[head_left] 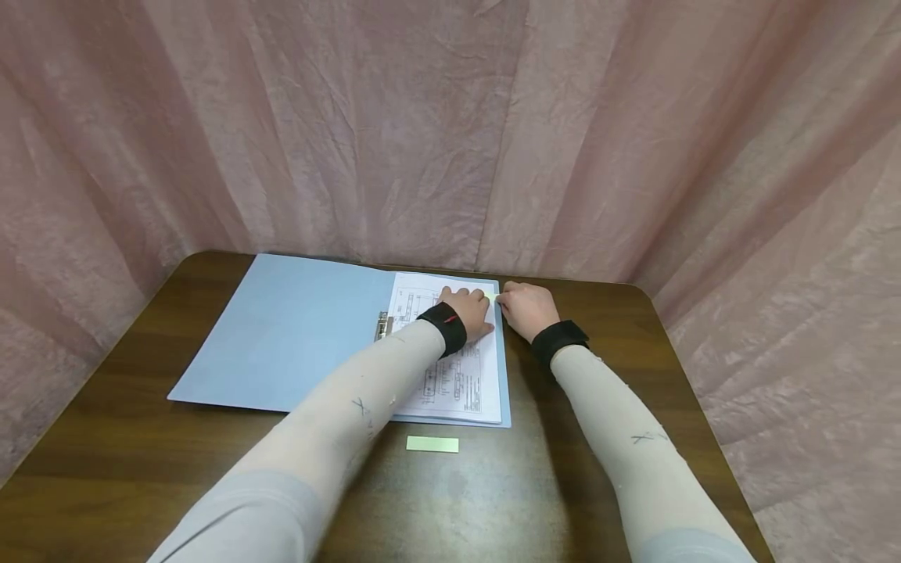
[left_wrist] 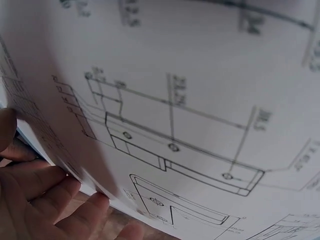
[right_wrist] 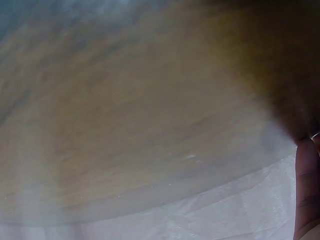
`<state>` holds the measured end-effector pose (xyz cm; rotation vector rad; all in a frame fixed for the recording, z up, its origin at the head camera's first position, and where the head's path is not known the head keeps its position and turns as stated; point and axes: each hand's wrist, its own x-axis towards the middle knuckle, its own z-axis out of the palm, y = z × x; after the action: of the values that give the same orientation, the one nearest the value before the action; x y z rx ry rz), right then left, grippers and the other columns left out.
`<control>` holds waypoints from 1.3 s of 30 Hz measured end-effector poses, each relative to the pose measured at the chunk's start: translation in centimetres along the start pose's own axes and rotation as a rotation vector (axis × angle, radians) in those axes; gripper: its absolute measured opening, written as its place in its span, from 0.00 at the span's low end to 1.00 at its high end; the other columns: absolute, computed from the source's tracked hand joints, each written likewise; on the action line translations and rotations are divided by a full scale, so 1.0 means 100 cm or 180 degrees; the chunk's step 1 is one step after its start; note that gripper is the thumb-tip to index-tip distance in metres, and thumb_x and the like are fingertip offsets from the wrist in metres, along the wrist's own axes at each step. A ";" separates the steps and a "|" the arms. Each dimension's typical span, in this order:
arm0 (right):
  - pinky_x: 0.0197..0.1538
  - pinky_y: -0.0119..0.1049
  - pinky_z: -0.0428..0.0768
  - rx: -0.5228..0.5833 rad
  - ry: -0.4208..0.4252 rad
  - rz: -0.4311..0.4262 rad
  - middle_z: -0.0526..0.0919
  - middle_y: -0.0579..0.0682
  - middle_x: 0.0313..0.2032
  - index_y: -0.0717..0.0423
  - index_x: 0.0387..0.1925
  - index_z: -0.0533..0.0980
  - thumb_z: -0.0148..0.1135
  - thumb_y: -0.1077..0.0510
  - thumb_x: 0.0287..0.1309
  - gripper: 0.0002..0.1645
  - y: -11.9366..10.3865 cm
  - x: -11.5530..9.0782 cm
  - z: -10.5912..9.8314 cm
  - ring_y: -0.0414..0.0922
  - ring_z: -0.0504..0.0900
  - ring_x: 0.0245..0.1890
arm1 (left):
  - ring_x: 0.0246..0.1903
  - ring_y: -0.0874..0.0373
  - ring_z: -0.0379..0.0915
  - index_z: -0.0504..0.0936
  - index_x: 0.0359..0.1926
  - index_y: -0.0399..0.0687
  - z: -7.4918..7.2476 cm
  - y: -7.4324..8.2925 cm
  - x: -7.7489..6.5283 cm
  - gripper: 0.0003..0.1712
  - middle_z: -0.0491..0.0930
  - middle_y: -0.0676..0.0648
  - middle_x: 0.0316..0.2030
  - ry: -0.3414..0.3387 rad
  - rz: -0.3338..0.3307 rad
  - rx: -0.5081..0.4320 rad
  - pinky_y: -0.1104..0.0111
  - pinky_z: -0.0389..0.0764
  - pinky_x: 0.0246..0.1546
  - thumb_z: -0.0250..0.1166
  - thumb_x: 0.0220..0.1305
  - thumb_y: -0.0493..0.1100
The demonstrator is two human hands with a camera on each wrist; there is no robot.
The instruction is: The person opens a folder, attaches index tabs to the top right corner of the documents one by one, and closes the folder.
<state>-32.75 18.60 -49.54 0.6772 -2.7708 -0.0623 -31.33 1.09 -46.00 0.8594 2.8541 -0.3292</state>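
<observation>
A light blue folder (head_left: 296, 328) lies spread on the table, with printed drawing sheets (head_left: 486, 383) on its right side. My left hand (head_left: 470, 309) rests on the upper part of the sheets, fingers extended toward their right edge; the left wrist view shows those fingers (left_wrist: 45, 185) against the paper. A pale yellow-green sticky tab (head_left: 490, 296) shows at the sheets' upper right edge, between the hands. Just right of the folder, my right hand (head_left: 529, 309) has curled fingers and pinches the tab's outer end. In the right wrist view, only a finger (right_wrist: 306, 185) appears.
Another green sticky strip (head_left: 432, 444) lies on the brown table (head_left: 493, 500) in front of the folder. A metal binder clip (head_left: 383, 325) sits at the folder's spine. Pink curtains (head_left: 394, 133) hang behind the table and at its sides.
</observation>
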 end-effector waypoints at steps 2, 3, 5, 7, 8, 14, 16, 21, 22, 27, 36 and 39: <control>0.33 0.40 0.77 -0.0008 -0.0003 -0.0004 0.80 0.46 0.34 0.47 0.43 0.88 0.64 0.56 0.62 0.10 0.001 0.001 0.003 0.44 0.80 0.31 | 0.63 0.51 0.67 0.69 0.71 0.53 0.001 -0.001 0.001 0.38 0.68 0.51 0.67 -0.0022 -0.0023 -0.0029 0.48 0.64 0.59 0.49 0.71 0.69; 0.33 0.40 0.77 -0.0006 -0.0002 -0.0009 0.80 0.46 0.34 0.46 0.43 0.88 0.64 0.56 0.62 0.10 0.001 0.001 0.004 0.44 0.80 0.31 | 0.63 0.51 0.67 0.69 0.71 0.53 0.001 -0.001 0.000 0.38 0.68 0.51 0.67 -0.0021 -0.0026 -0.0032 0.48 0.63 0.60 0.49 0.71 0.69; 0.34 0.40 0.77 -0.0009 0.0002 -0.0016 0.80 0.46 0.34 0.46 0.43 0.88 0.64 0.56 0.63 0.11 0.002 0.002 0.006 0.44 0.80 0.31 | 0.64 0.51 0.66 0.69 0.71 0.53 -0.002 -0.001 -0.004 0.37 0.68 0.52 0.68 -0.0005 -0.0027 -0.0028 0.47 0.63 0.60 0.49 0.71 0.69; 0.34 0.40 0.77 -0.0004 0.0007 -0.0012 0.80 0.46 0.34 0.45 0.43 0.88 0.64 0.55 0.63 0.11 0.003 0.002 0.006 0.44 0.80 0.32 | 0.66 0.51 0.64 0.70 0.71 0.53 -0.003 -0.001 -0.006 0.38 0.67 0.52 0.68 -0.0006 -0.0029 -0.0014 0.46 0.62 0.62 0.50 0.71 0.69; 0.34 0.40 0.77 0.0023 0.0011 -0.0008 0.80 0.46 0.34 0.45 0.44 0.88 0.64 0.55 0.63 0.11 0.003 0.002 0.006 0.44 0.80 0.32 | 0.67 0.50 0.62 0.70 0.71 0.53 -0.003 -0.001 -0.007 0.38 0.67 0.52 0.69 -0.0016 -0.0022 0.0000 0.46 0.61 0.62 0.50 0.71 0.69; 0.38 0.40 0.79 0.0212 -0.0128 0.0098 0.81 0.46 0.38 0.48 0.48 0.86 0.64 0.52 0.64 0.13 0.004 -0.004 0.005 0.45 0.81 0.37 | 0.69 0.50 0.59 0.68 0.72 0.54 0.009 -0.004 -0.002 0.40 0.66 0.52 0.69 -0.0059 0.0048 0.0161 0.45 0.58 0.64 0.50 0.70 0.71; 0.41 0.40 0.79 0.0238 -0.0215 0.0159 0.82 0.47 0.42 0.49 0.50 0.85 0.63 0.52 0.65 0.15 0.004 -0.005 0.003 0.45 0.81 0.40 | 0.68 0.50 0.61 0.68 0.72 0.54 0.008 -0.006 -0.006 0.40 0.68 0.52 0.68 0.0035 0.0086 0.0256 0.46 0.59 0.63 0.50 0.69 0.70; 0.49 0.43 0.78 0.0320 -0.0397 0.0270 0.81 0.51 0.54 0.54 0.57 0.81 0.62 0.53 0.66 0.20 0.000 -0.007 -0.007 0.50 0.80 0.52 | 0.65 0.52 0.66 0.69 0.71 0.54 0.002 -0.013 -0.024 0.39 0.71 0.52 0.66 0.0251 0.0148 0.0381 0.47 0.61 0.63 0.52 0.69 0.69; 0.50 0.44 0.78 0.0346 -0.0424 0.0274 0.81 0.52 0.56 0.55 0.58 0.81 0.62 0.53 0.65 0.21 -0.002 -0.008 -0.010 0.50 0.79 0.54 | 0.64 0.52 0.67 0.69 0.71 0.53 0.001 -0.013 -0.029 0.38 0.72 0.52 0.65 0.0275 0.0161 0.0367 0.47 0.62 0.63 0.53 0.69 0.69; 0.52 0.45 0.77 0.0331 -0.0430 0.0155 0.80 0.52 0.58 0.55 0.60 0.79 0.63 0.53 0.65 0.23 -0.010 -0.020 -0.020 0.50 0.79 0.57 | 0.64 0.50 0.68 0.71 0.69 0.51 0.006 -0.017 -0.051 0.37 0.73 0.50 0.64 0.0391 0.0258 0.0240 0.47 0.61 0.64 0.57 0.68 0.67; 0.54 0.43 0.77 0.0403 -0.0398 -0.0038 0.80 0.50 0.57 0.53 0.59 0.80 0.62 0.52 0.65 0.23 -0.024 -0.055 -0.037 0.47 0.78 0.58 | 0.66 0.49 0.67 0.71 0.70 0.48 -0.003 -0.013 -0.092 0.39 0.73 0.48 0.65 0.0384 0.0384 0.0123 0.49 0.60 0.65 0.59 0.67 0.66; 0.53 0.42 0.77 0.0421 -0.0371 -0.0084 0.80 0.49 0.57 0.52 0.59 0.80 0.63 0.51 0.65 0.23 -0.028 -0.066 -0.042 0.46 0.78 0.58 | 0.66 0.49 0.66 0.71 0.70 0.48 0.001 -0.011 -0.099 0.40 0.73 0.48 0.65 0.0399 0.0434 0.0048 0.50 0.60 0.66 0.59 0.66 0.66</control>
<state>-24.68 19.27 -47.57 0.7660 -2.8979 0.0792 -23.79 -5.00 -43.93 1.1086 2.8889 -0.2902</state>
